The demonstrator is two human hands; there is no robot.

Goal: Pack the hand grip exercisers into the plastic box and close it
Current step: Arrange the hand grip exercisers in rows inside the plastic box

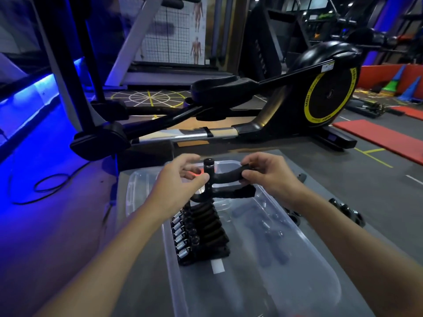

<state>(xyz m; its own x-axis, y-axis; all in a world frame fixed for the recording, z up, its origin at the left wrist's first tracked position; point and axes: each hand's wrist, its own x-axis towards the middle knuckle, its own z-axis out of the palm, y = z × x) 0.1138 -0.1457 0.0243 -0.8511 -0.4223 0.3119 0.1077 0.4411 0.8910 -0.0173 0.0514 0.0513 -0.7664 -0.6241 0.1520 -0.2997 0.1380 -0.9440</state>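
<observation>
A clear plastic box (304,243) lies on the grey floor in front of me. Inside it, along the left wall, several black hand grip exercisers (201,232) with steel springs stand packed in a row. Above the box's far end I hold one more black exerciser (219,179) with both hands. My left hand (180,179) pinches its left side near the knob post. My right hand (265,172) grips the end of its upper handle. The clear lid (139,193) lies flat behind and left of the box.
More black exercisers (345,211) lie on the floor to the right of the box. A black and yellow elliptical trainer (320,94) stands behind. A black cable (50,184) loops on the floor at left. Red mats (384,138) lie at right.
</observation>
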